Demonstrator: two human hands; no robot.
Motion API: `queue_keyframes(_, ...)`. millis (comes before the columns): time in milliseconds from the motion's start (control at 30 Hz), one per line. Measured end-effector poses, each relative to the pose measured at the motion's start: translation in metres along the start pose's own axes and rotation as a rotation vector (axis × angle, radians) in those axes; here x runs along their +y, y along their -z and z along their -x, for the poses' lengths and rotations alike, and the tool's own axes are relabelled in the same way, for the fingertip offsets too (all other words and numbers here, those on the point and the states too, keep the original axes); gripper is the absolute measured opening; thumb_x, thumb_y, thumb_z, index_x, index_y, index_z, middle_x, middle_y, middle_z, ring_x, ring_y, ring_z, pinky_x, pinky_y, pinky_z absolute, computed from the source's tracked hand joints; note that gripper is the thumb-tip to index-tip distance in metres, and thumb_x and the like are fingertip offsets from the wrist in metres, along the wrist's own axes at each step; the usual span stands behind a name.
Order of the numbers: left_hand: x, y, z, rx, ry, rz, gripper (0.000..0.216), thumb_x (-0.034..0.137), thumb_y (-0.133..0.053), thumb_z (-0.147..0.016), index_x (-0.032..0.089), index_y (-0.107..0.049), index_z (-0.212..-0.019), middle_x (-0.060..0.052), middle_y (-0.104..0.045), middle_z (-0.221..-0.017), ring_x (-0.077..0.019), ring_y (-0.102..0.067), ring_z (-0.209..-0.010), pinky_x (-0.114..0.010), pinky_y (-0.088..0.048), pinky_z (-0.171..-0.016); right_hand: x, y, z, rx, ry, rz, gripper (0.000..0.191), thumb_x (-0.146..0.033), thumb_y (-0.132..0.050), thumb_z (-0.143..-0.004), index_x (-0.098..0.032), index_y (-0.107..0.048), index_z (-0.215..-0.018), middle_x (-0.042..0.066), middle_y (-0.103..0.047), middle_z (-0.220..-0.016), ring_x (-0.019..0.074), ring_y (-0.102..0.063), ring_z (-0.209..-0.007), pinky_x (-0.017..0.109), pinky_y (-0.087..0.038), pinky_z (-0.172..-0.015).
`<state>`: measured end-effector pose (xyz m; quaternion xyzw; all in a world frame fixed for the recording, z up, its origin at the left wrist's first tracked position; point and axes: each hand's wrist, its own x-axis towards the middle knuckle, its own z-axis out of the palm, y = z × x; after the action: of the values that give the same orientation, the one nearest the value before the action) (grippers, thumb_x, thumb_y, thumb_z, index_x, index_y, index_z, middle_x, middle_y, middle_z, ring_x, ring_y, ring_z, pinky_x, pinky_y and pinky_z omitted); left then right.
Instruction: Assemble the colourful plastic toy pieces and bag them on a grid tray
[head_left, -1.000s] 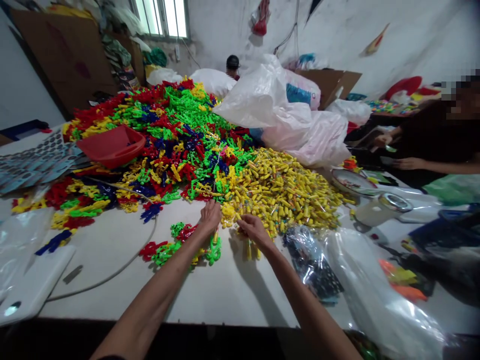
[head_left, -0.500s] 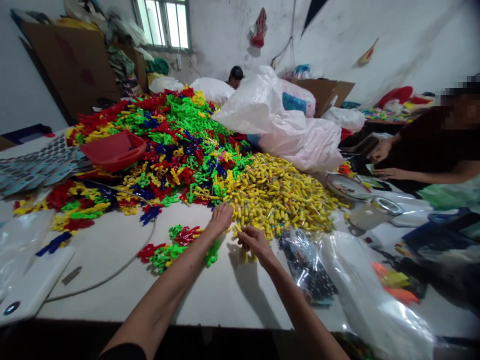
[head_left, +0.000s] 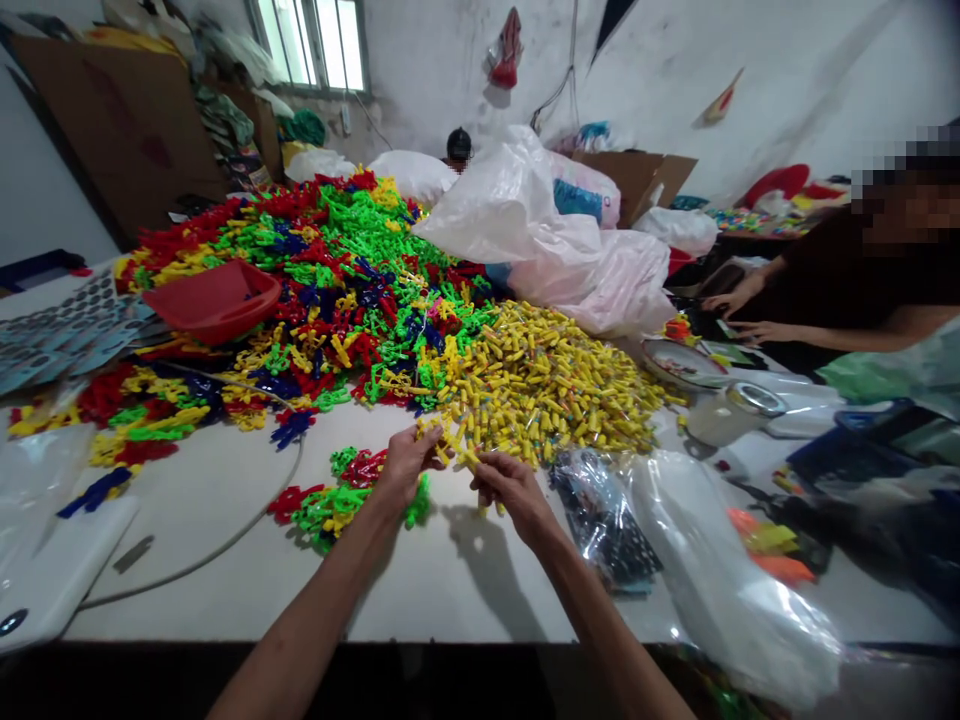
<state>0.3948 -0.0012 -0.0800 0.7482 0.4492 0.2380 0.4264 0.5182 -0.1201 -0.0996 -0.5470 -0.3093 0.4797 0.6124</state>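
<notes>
Close in front of me, my left hand (head_left: 407, 462) has its fingers closed at a small yellow plastic piece, at the near edge of a heap of short yellow plastic tubes (head_left: 555, 385). My right hand (head_left: 514, 490) pinches a short yellow plastic tube (head_left: 466, 457) between thumb and fingers, with its end pointing at the left hand. More yellow shows beneath the right fingers. Beside my left forearm lies a small cluster of red, green and yellow plastic figures (head_left: 330, 512), partly covered by the arm.
A large pile of coloured plastic figures (head_left: 352, 270) carries a red scoop (head_left: 214, 300). White sacks (head_left: 517, 210) stand behind the tubes. Clear bags (head_left: 607, 530) and a metal-topped jar (head_left: 739, 412) lie rightward. A co-worker's hands (head_left: 750, 315) are at far right. A cable (head_left: 225, 550) crosses the left tabletop.
My left hand has drawn back from the heap toward me, with a yellow piece at its fingertips. My right hand keeps its yellow tube. The view has shifted slightly.
</notes>
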Motion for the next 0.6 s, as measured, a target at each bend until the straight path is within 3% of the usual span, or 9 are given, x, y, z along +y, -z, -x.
queue_keyframes(100, -0.007, 0.001, 0.032, 0.035, 0.151, 0.464, 0.032, 0.042, -0.046, -0.083, 0.012, -0.055, -0.09, -0.005, -0.063, -0.076, -0.0089, -0.056, -0.058, -0.019, -0.043, -0.051, 0.002, -0.013, 0.006, -0.091, -0.024, -0.072, 0.028, -0.041, -0.068, -0.069, -0.014, -0.063, -0.076, 0.002, -0.063, -0.064, 0.0075, -0.049, -0.047, 0.021, -0.036, -0.046)
queue_keyframes(167, -0.01, -0.001, 0.045, 0.068, 0.286, 0.866, 0.027, 0.038, -0.063, -0.072, 0.013, -0.057, -0.082, 0.0, -0.061, -0.069, -0.0064, -0.051, -0.052, -0.017, -0.04, -0.046, 0.006, -0.02, 0.009, -0.142, -0.045, -0.114, 0.027, -0.039, -0.069, -0.07, -0.014, -0.065, -0.077, 0.002, -0.063, -0.065, 0.0069, -0.05, -0.047, 0.021, -0.036, -0.047)
queue_keyframes(233, -0.011, -0.003, 0.052, 0.081, 0.361, 1.114, 0.027, 0.031, -0.073, -0.063, 0.013, -0.059, -0.078, 0.002, -0.06, -0.065, -0.0056, -0.05, -0.05, -0.016, -0.038, -0.044, 0.011, -0.025, 0.012, -0.176, -0.059, -0.189, 0.025, -0.037, -0.069, -0.07, -0.014, -0.066, -0.08, 0.002, -0.064, -0.066, 0.0065, -0.051, -0.047, 0.02, -0.036, -0.047)
queue_keyframes(433, -0.005, -0.003, 0.062, 0.139, 0.403, 1.341, 0.022, 0.017, -0.076, -0.06, 0.012, -0.062, -0.077, 0.0, -0.066, -0.071, -0.0075, -0.059, -0.059, -0.015, -0.047, -0.052, 0.015, -0.037, 0.016, -0.208, -0.075, -0.345, 0.021, -0.033, -0.071, -0.07, -0.014, -0.068, -0.078, 0.003, -0.065, -0.065, 0.0069, -0.052, -0.046, 0.02, -0.035, -0.045)
queue_keyframes(600, -0.002, 0.004, 0.069, 0.205, 0.444, 1.356, 0.023, 0.017, -0.077, -0.059, 0.012, -0.061, -0.075, 0.002, -0.064, -0.062, -0.0061, -0.054, -0.047, -0.015, -0.042, -0.04, 0.009, -0.047, 0.019, -0.088, -0.023, -0.316, 0.023, -0.029, -0.077, -0.062, -0.015, -0.069, -0.079, 0.001, -0.065, -0.064, 0.0102, -0.056, -0.053, 0.025, -0.043, -0.056)
